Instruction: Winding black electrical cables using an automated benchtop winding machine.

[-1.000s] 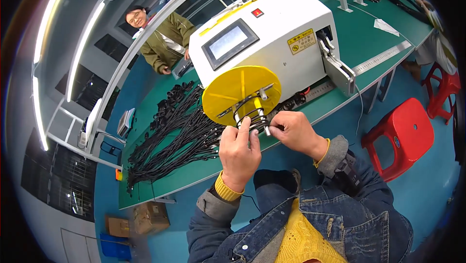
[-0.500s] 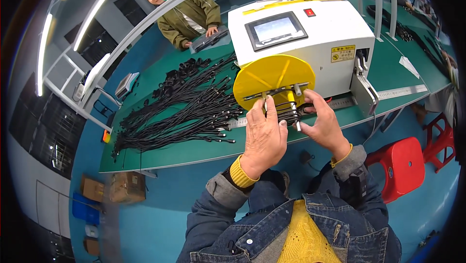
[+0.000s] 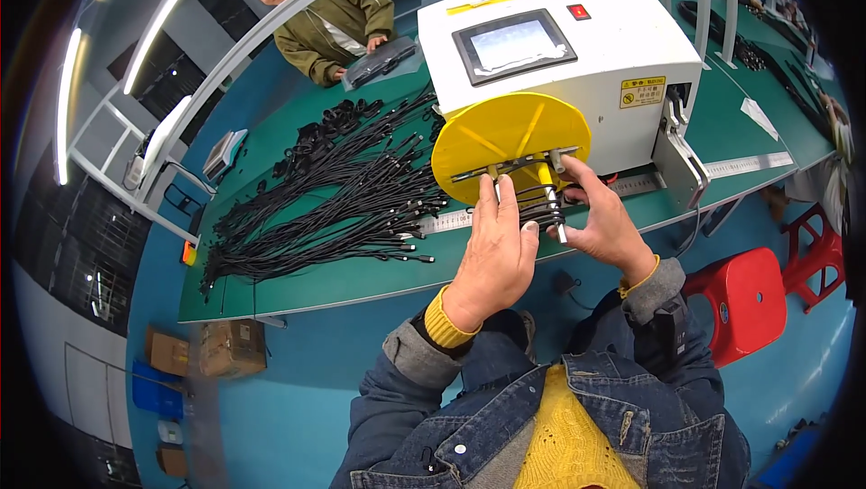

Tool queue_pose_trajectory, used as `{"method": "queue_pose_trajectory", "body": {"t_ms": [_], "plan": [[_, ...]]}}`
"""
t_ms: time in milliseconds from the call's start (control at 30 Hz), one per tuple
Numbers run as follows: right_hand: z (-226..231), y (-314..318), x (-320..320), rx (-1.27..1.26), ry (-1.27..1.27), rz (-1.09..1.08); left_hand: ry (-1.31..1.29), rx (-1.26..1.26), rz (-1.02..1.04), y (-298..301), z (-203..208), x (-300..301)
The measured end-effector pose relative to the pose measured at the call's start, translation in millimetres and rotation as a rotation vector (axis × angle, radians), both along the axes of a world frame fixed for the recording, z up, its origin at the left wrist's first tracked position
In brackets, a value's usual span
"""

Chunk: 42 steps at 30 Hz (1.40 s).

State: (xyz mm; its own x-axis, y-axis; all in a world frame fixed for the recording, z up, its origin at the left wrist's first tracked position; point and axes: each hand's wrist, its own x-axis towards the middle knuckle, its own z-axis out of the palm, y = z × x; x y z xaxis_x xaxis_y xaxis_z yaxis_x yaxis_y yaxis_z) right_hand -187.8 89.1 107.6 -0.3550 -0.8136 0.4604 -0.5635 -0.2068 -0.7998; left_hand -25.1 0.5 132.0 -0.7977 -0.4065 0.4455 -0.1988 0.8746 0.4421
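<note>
A yellow disc [image 3: 478,142] stands on the front of a white winding machine [image 3: 586,65]. From its slotted bar jut metal and yellow pegs, with a coil of black cable [image 3: 541,211] wound around them. My left hand [image 3: 496,259] is at the coil's left side, its fingers stretched upward by the left peg and its thumb apart. On the other side my right hand [image 3: 606,220] curves around the coil's right end, index finger up by a peg and thumb low beside the metal peg tip. The right fingertips are partly hidden behind the cable.
Many black cables [image 3: 316,218] lie spread on the green table [image 3: 271,295] to the left. A steel ruler [image 3: 749,165] runs along the table, past a metal bracket [image 3: 681,160]. Across the table a person in a green jacket [image 3: 334,29] handles a clear bag. Red stools [image 3: 744,304] stand right.
My hands stay at the coil, with the right index finger now higher by the peg. The view has shifted slightly. Across the table, the person's clear bag lies a little differently.
</note>
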Motion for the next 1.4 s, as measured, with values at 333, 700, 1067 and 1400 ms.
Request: {"method": "queue_pose_trajectory", "body": {"t_ms": [333,700,1067,1400], "plan": [[-3.0,0.1,-2.5,-0.047,-0.033,0.027,0.020,-0.022,-0.036,0.1,1.8,-3.4],[-4.9,-1.3,-3.6,-0.059,-0.143,0.097,0.092,-0.051,-0.014,-1.8,-1.6,-7.0],[-12.5,0.8,22.3,-0.135,-0.260,0.025,0.138,-0.072,0.055,7.9,-2.6,-9.8],[-11.0,-5.5,41.8,-0.219,0.103,-0.247,0.145,-0.079,-0.060,4.5,1.2,-12.1]]}}
